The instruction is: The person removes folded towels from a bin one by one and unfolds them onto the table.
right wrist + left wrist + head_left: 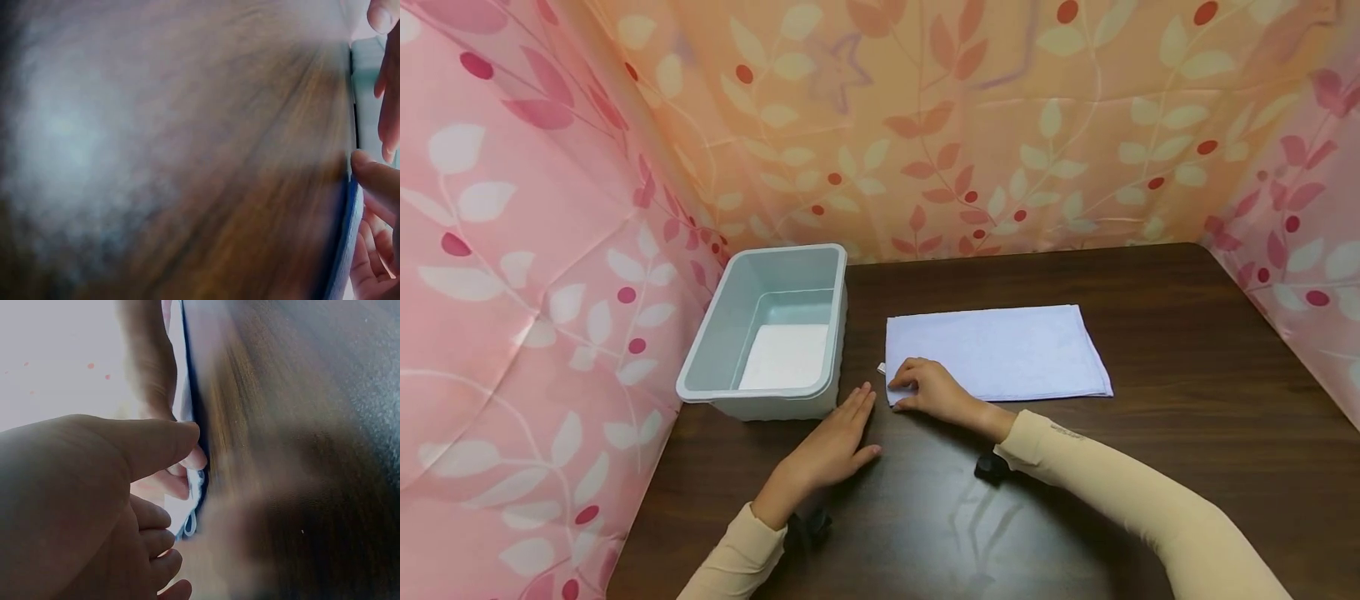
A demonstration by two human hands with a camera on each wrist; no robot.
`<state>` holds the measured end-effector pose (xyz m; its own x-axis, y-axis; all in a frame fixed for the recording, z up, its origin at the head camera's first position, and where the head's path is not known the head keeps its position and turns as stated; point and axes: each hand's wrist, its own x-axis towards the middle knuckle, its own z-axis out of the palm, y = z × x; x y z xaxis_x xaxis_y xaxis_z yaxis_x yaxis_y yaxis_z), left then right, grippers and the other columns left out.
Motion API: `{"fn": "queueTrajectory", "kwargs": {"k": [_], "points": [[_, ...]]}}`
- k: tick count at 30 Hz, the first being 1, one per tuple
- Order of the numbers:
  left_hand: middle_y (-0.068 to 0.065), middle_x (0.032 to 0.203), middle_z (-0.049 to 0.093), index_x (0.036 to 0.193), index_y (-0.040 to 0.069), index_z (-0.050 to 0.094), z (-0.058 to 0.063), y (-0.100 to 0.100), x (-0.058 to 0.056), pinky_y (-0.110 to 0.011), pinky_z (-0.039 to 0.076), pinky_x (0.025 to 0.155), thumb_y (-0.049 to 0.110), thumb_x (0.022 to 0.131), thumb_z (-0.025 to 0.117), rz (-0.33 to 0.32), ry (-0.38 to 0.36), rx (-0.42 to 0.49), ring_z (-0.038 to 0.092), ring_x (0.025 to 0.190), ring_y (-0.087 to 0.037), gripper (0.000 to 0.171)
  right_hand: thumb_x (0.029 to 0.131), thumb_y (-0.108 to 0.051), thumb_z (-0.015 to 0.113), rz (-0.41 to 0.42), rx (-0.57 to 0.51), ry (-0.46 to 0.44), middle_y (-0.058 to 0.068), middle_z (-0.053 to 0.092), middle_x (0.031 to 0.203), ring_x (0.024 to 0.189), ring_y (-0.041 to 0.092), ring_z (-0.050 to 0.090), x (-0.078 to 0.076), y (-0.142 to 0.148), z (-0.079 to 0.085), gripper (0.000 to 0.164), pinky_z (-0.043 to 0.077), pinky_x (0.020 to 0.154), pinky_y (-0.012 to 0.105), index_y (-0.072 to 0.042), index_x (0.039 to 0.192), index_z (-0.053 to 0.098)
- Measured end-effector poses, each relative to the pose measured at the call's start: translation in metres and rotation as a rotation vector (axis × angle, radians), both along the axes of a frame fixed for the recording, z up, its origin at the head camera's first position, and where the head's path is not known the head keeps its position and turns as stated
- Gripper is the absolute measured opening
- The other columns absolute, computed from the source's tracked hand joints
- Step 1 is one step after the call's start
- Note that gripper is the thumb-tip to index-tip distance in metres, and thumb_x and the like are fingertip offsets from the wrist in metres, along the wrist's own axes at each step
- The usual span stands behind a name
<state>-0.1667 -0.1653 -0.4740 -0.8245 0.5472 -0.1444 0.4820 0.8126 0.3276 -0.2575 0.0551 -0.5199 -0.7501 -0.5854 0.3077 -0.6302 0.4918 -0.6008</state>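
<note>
Cream sleeves [1120, 479] nearest my head view. Dark table [1195, 350] beyond; grey-green bin [775, 408], far left; folded pale lavender cloth [1015, 354] flat, right of it. From my remote post: left hand [831, 446] just beside bin, fingers straight, narrowly spaced. Right hand [936, 392] bends fingers at cloth's near left corner (pinching or merely touching, I cannot tell). White tag [882, 368] at cloth's left edge.

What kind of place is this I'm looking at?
Probably a small indoor workspace, curtained off: patterned curtains hang on three sides of a dark table, where a folded cloth lies.
</note>
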Motion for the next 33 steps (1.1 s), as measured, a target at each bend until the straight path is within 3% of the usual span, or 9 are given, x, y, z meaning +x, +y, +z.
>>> {"fn": "queueTrajectory", "kwargs": {"k": [8,18,28,33], "points": [[-0.017,0.166,0.015,0.156,-0.002,0.020,-0.002,0.000,-0.002,-0.053,0.028,0.121,0.035,0.098,0.060,0.003,-0.013,0.003,0.017,0.155,-0.034,0.080,0.083,-0.014,0.077,-0.023,-0.035,0.003,-0.004,0.072,0.087,0.081,0.007,0.064,-0.002,0.000,0.001,0.004,0.053,0.074,0.022,-0.012,0.086,0.079],[-0.016,0.166,0.018,0.156,-0.001,0.023,0.000,0.007,-0.003,-0.054,0.029,0.121,0.036,0.099,0.058,-0.036,-0.030,-0.032,0.019,0.155,-0.032,0.076,0.086,-0.010,0.073,-0.136,-0.161,-0.146,0.001,0.076,0.085,0.076,0.005,0.067,-0.007,0.005,0.012,0.008,0.056,0.071,0.021,-0.009,0.093,0.077],[-0.016,0.165,0.022,0.154,-0.001,0.028,-0.001,0.032,-0.011,-0.049,0.031,0.121,0.038,0.098,0.060,-0.178,0.039,-0.100,0.023,0.154,-0.032,0.075,0.087,-0.007,0.073,-0.201,-0.166,-0.143,0.005,0.076,0.087,0.079,0.014,0.070,-0.018,0.013,0.034,0.011,0.058,0.074,0.029,-0.008,0.097,0.076],[-0.015,0.165,0.022,0.155,0.001,0.028,-0.005,0.041,-0.015,-0.046,0.032,0.121,0.039,0.098,0.059,-0.179,0.025,-0.147,0.024,0.154,-0.029,0.075,0.088,-0.010,0.073,-0.230,-0.153,-0.158,0.003,0.077,0.089,0.081,0.013,0.071,-0.023,0.017,0.037,0.010,0.058,0.076,0.030,-0.011,0.098,0.077]]}}
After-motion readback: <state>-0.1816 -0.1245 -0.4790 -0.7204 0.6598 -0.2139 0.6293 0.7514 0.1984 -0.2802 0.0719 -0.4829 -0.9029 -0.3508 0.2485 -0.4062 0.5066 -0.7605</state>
